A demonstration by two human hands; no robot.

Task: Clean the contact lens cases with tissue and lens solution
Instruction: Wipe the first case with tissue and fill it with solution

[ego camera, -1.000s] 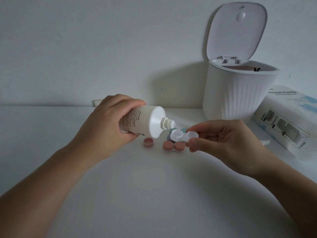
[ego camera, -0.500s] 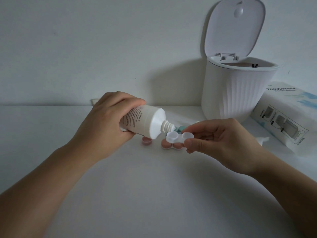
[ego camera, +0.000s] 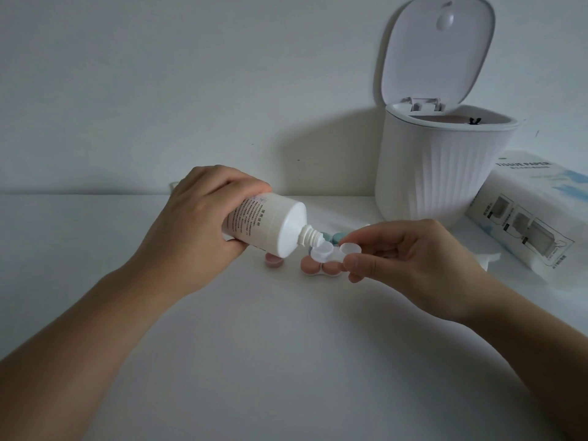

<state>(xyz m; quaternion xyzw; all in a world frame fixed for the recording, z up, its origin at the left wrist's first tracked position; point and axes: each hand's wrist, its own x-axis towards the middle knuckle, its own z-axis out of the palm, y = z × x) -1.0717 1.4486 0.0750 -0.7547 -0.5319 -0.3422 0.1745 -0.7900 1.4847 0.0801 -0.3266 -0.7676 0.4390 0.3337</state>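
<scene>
Left hand [ego camera: 194,230] wrapped around white plastic solution bottle [ego camera: 267,229], tilted, nozzle over left well of white 2-well lens case [ego camera: 334,252]. Right hand [ego camera: 413,256] fingers pinch case's right end, above pink lens case [ego camera: 321,267] on white table [ego camera: 286,361].

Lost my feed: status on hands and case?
Left hand tilting solution bottle, nozzle over white case. Right hand pinching case. Nothing blocking.

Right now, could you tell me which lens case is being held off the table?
The white case, pinched in the right hand; the pink case lies on the table.
</scene>
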